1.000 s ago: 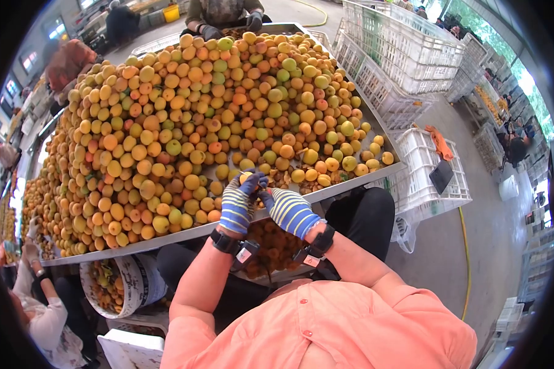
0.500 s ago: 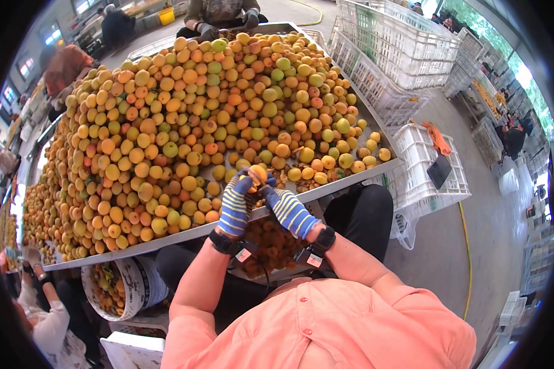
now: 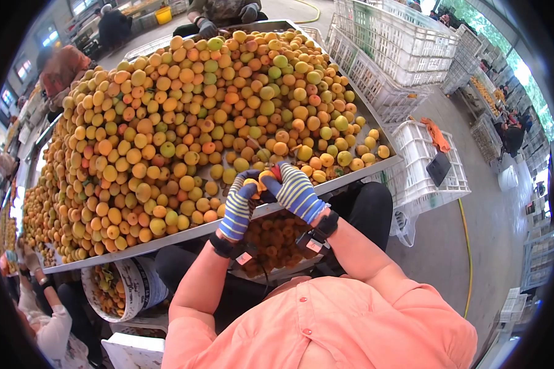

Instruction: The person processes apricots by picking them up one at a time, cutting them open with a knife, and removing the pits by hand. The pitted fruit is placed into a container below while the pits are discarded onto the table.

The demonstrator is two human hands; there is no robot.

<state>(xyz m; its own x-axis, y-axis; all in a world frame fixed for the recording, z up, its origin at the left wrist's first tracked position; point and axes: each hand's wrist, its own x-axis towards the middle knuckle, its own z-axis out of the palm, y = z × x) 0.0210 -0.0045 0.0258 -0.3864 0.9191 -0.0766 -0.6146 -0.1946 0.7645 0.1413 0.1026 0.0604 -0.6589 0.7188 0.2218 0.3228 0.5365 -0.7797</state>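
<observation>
Both hands wear blue, white and yellow striped gloves and meet over the near edge of a metal table heaped with apricots [image 3: 166, 141]. My left hand [image 3: 237, 209] is closed on an apricot [image 3: 250, 182]. My right hand [image 3: 295, 192] pinches another orange apricot piece [image 3: 267, 178] close beside it. A small red thing [image 3: 276, 173] shows at the right fingertips; I cannot tell what it is. Below the hands, under the table edge, stands a container of darker orange fruit pieces [image 3: 277, 243], partly hidden by my wrists.
The metal table rim [image 3: 345, 179] runs in front of me. A white bucket [image 3: 135, 289] with fruit stands at lower left. White crates [image 3: 406, 46] are stacked at right, near another crate [image 3: 421, 163] bearing an orange glove [image 3: 436, 134]. A gloved co-worker [image 3: 224, 13] sits across the table.
My right hand has shifted slightly up and turned, and the red thing now shows at its fingertips. My left hand stays nearly in place, with the fruit pieces now side by side.
</observation>
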